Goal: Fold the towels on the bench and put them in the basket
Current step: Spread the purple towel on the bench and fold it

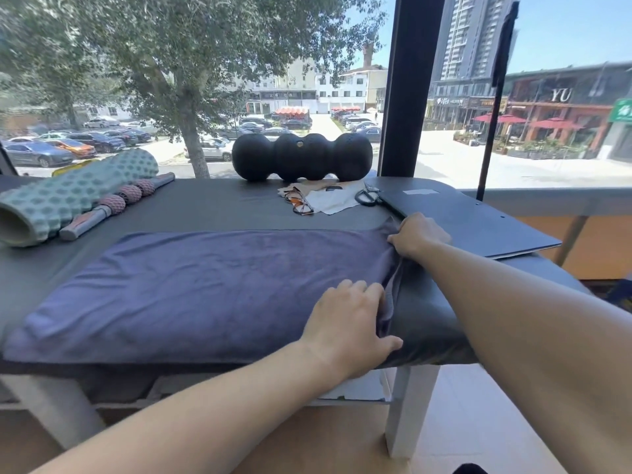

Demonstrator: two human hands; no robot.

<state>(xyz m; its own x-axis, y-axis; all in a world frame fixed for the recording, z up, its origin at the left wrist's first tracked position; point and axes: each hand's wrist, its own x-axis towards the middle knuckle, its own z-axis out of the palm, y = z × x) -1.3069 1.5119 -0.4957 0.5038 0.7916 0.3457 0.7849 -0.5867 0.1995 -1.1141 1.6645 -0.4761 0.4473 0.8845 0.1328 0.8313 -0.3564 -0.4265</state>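
A purple-blue towel (205, 285) lies spread flat across the dark padded bench (222, 210). My left hand (349, 323) grips the towel's right edge near the front corner, fingers on top and thumb tucked under the hem. My right hand (417, 237) pinches the same edge at the far right corner, where the cloth bunches up. No basket is in view.
A teal foam roller (68, 200) and a pink massage stick (116, 206) lie at the back left. A black peanut roller (302, 157) stands by the window. Glasses (301, 201), papers, scissors (367, 196) and a dark board (461, 217) sit at the back right.
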